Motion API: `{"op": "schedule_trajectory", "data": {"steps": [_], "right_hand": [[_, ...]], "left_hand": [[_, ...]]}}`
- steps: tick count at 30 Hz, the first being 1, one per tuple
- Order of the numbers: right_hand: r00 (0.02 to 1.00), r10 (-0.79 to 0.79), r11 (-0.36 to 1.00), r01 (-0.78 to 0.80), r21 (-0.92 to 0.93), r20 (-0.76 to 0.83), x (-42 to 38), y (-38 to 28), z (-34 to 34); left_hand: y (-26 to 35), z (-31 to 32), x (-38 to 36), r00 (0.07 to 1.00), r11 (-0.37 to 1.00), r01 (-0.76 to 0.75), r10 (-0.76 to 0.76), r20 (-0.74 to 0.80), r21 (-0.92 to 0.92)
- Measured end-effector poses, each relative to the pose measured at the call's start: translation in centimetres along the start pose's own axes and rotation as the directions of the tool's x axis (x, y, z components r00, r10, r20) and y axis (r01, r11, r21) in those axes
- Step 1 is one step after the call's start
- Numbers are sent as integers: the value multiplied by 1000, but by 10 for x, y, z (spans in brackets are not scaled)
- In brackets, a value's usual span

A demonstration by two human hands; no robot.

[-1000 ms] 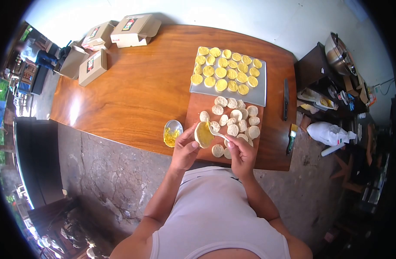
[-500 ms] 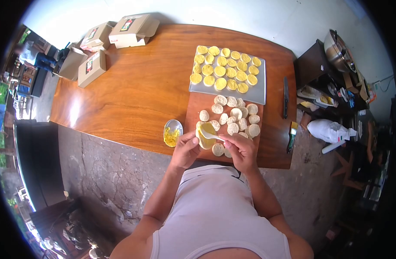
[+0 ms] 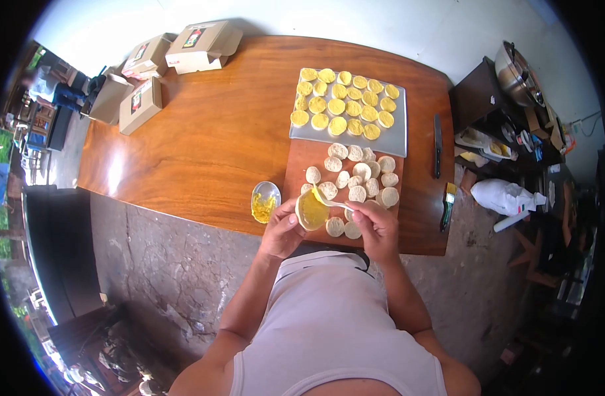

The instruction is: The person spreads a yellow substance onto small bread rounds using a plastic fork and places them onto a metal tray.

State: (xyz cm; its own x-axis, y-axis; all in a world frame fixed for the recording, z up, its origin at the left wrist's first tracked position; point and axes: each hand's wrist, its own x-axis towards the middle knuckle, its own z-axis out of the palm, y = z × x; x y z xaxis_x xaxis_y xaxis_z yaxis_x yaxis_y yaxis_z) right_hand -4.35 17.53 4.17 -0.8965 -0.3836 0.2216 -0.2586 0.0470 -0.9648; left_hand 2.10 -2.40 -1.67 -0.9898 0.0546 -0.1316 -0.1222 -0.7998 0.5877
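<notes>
My left hand holds a round bread slice tilted up, its face coated with yellow spread. In my right hand is a white spoon, pinched by its handle, with its head at the upper part of the slice. Below the hands, plain round bread slices lie scattered on a reddish-brown board. To the left sits a small metal dish of yellow spread. Beyond the board, a metal tray bears rows of slices topped with yellow.
A knife and a green-handled brush lie on the wooden table at the right. Cardboard boxes stand at the far left. A dark shelf with a metal bowl is at the right. A person is in the background.
The spoon has moved up across the slice toward its top edge, and my right hand has shifted slightly right. The slice has turned a little to face me more.
</notes>
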Motion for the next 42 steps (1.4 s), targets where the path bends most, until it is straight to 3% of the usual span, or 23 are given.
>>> {"op": "schedule_trajectory", "data": {"steps": [1,5,11,18,21,23,24,26,27,29,30,31,32,33,35,40,42], "right_hand": [[991,-130,984,132,-120,27,1,0,2],[981,-124,964,154,-215,149,3,-17,2],[973,-212,942,229,-246,91,6,-22,-8],[985,-144,950,165,-265,99,5,-16,-5],[991,-99,983,110,-143,85,2,-7,-2],[972,206,969,-218,118,109,-3,-3,-2],[973,207,969,-219,118,107,-7,4,-3],[878,403,729,-478,490,257,-14,16,-3],[879,403,729,-477,490,257,-15,15,-3],[934,354,879,-353,320,55,-15,10,-2],[933,355,879,-354,319,57,-13,8,-2],[991,134,982,-131,133,-18,-9,7,-2],[993,-104,992,100,-72,-49,-6,4,-2],[993,-103,992,99,-74,-53,-6,1,-2],[972,-228,901,229,-368,49,-4,-6,-1],[960,-255,880,280,-383,116,1,-17,3],[983,-121,981,140,-138,136,2,-13,0]], "left_hand": [[-1,2,1,1000,1000,2,-2,2,0],[-1,4,2,1000,1000,-9,8,-8,-20],[0,10,1,1000,1000,6,-6,-13,3],[3,11,2,999,993,31,-28,35,-110],[4,14,3,1000,998,21,-19,24,-55],[0,9,3,1000,999,20,-21,-10,-30],[-2,7,4,999,1000,20,-21,-43,-6],[-4,3,3,998,999,18,-20,-55,-26],[-3,3,3,998,999,16,-19,-67,-46],[-1,4,3,997,999,10,-13,-72,-48],[0,5,2,997,999,6,-10,-78,-50],[2,8,1,997,999,7,-11,-79,-50],[2,12,1,997,999,-7,3,-76,-41],[3,15,2,997,999,-20,18,-71,-33],[2,18,2,999,1000,-14,13,-41,-24],[2,14,5,1000,999,-24,25,-19,32],[2,10,6,1000,999,-25,25,5,42]]}}
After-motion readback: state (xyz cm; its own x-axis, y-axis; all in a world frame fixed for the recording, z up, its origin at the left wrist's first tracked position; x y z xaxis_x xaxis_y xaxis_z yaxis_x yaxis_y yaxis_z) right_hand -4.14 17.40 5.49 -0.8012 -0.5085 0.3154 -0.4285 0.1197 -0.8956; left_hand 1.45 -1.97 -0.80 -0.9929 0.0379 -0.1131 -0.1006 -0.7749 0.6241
